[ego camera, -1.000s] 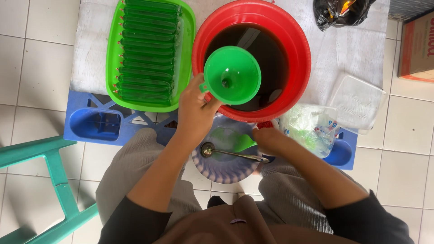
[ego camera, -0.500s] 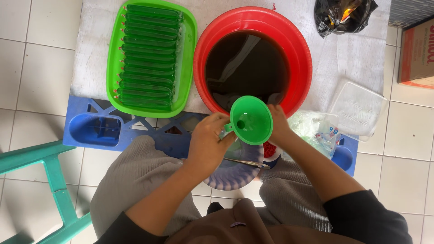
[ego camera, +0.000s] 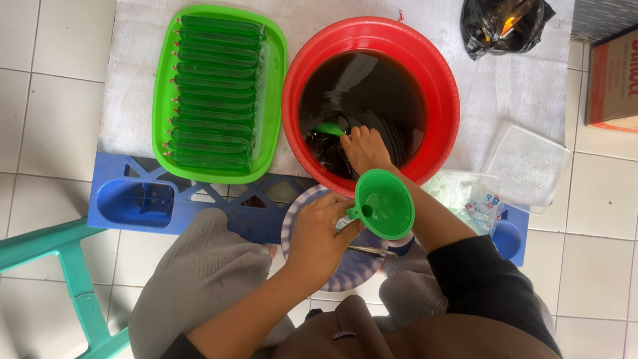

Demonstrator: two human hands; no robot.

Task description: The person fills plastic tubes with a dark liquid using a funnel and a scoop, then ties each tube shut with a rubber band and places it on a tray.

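Down at floor level, the left hand (ego camera: pixel 319 233) is closed around the handle of a glossy green plastic funnel (ego camera: pixel 384 203), holding it mouth-up over a round patterned plate (ego camera: pixel 345 272) on the lap. Just beyond, the right hand (ego camera: pixel 364 147) dips into a round red basin (ego camera: pixel 438 80) of dark, shiny liquid, fingers curled on a small green scoop (ego camera: pixel 330 129). Beside the basin, a bright green tray (ego camera: pixel 276 86) holds rows of slim, filled green plastic tubes (ego camera: pixel 212 93). Both rest on a pale cloth (ego camera: pixel 133 80) over a blue plastic crate (ego camera: pixel 133 203), on white floor tiles (ego camera: pixel 40 100). Clear plastic bags (ego camera: pixel 465 196) lie nearby.
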